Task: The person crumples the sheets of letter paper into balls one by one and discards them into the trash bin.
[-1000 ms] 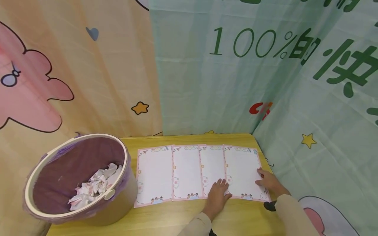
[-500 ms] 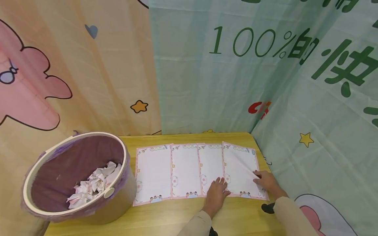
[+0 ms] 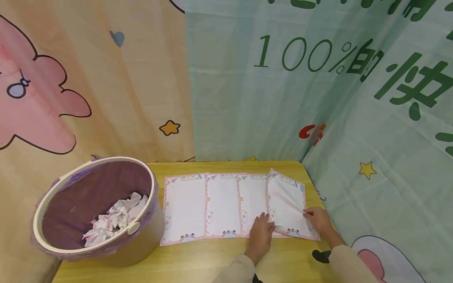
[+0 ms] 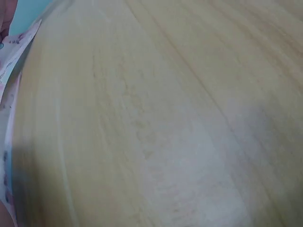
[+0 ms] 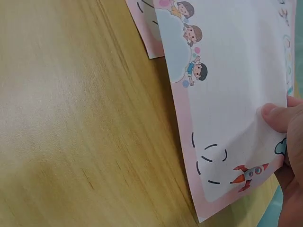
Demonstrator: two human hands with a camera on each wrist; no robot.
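The right grip (image 3: 321,224) pinches the rightmost sheet (image 3: 286,198), the left grip (image 3: 260,234) rests straight-fingered, and pulling carelessly could drag the sheet beneath (image 5: 149,30).

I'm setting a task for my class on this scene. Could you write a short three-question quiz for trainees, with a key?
1. Multiple choice: what does the right hand pinch in the head view?
A) a pencil
B) the rightmost sheet
C) a cup

2. True or false: the bin stands to the right of the row of sheets.

3. Fill in the blank: in the right wrist view, a red and grey ____ is printed near a corner of the pinched sheet.

Key:
1. B
2. False: the bin stands to the left, with crumpled paper inside.
3. rocket
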